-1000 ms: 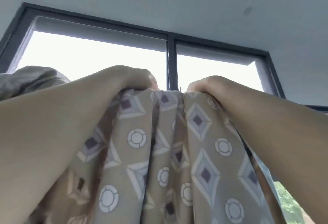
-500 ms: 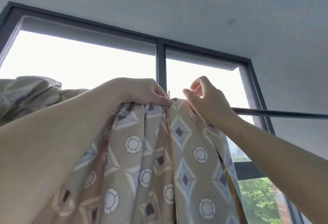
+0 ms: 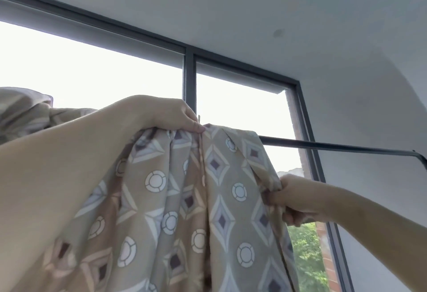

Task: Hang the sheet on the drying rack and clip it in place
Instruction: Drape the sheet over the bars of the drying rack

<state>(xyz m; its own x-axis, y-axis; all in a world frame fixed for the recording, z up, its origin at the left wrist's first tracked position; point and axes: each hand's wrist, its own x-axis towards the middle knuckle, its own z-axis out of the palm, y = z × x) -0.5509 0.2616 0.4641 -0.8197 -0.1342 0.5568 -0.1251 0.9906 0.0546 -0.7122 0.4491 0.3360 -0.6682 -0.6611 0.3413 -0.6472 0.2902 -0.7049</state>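
Left hand [image 3: 171, 116] is up top, fingers curled over the gathered fold of the sheet [image 3: 219, 187] where it crosses the rack bar [image 3: 335, 147], pinning it there. Right hand [image 3: 298, 199], lower and out to the side, has a fist round the sheet's hanging edge. So it's draped over but bunched in pleats. No clip I can be sure of; a thin sliver [image 3: 199, 118] pokes up just past the left fingertips, too small to tell. I'd say spreading and clipping are left. Plenty of bare bar runs beyond the right hand, until its bend near the wall [image 3: 381, 106].
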